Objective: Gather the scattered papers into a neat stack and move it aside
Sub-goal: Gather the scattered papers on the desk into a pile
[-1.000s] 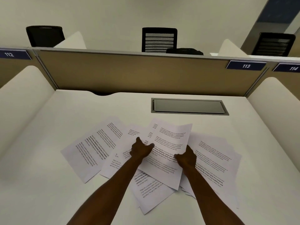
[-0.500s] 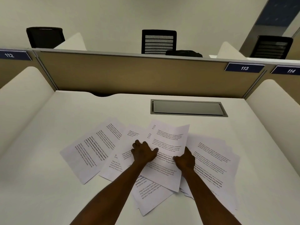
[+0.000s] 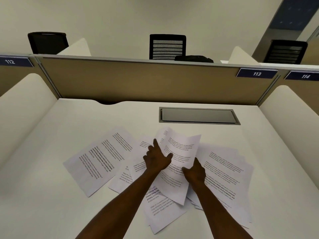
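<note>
Centrally, top sheet (image 3: 181, 149) pointing lengthwise away, right hand (image 3: 195, 173) pinching it, left hand (image 3: 158, 157) fingers splayed.

Plates 112 (image 3: 10, 61), 113 (image 3: 257, 73), 114 (image 3: 305, 76) on partition (image 3: 138, 81); "Village life" on papers (image 3: 96, 163)

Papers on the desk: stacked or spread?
Spread. The papers fan over the desk at differing angles, overlapping, edges unaligned. The left hand touches the centre sheet; the right hand grips it.
</note>
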A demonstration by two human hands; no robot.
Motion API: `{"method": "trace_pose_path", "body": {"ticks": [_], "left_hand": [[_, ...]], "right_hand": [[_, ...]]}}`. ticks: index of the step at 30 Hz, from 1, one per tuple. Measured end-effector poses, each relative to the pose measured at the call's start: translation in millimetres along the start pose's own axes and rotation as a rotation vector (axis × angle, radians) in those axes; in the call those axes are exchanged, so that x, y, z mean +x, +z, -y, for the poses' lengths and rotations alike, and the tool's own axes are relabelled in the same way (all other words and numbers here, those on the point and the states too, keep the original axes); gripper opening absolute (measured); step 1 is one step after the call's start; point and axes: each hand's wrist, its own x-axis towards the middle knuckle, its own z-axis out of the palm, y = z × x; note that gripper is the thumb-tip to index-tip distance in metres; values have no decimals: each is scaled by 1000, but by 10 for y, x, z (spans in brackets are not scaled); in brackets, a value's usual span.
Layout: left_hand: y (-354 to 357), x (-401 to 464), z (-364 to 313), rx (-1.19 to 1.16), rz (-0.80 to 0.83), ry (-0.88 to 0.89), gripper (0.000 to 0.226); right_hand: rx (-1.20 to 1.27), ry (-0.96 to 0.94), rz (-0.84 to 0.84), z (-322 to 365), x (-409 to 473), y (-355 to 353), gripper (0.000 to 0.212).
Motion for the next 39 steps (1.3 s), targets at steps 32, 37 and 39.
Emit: {"method": "trace_pose_path", "body": {"ticks": [32,37,39], "left_hand": [[-475,-955,631,-921,213,-26,47],[-217,-1143,885,-622,60,-289,66],[-174,-1193,885,-542,55,-297,71]], "right_hand": [[518,-47,305,198,30,-519,48],[372,-94,329,161,-85,-480,51],[324,-110,328,126,-128,-432,50]]}}
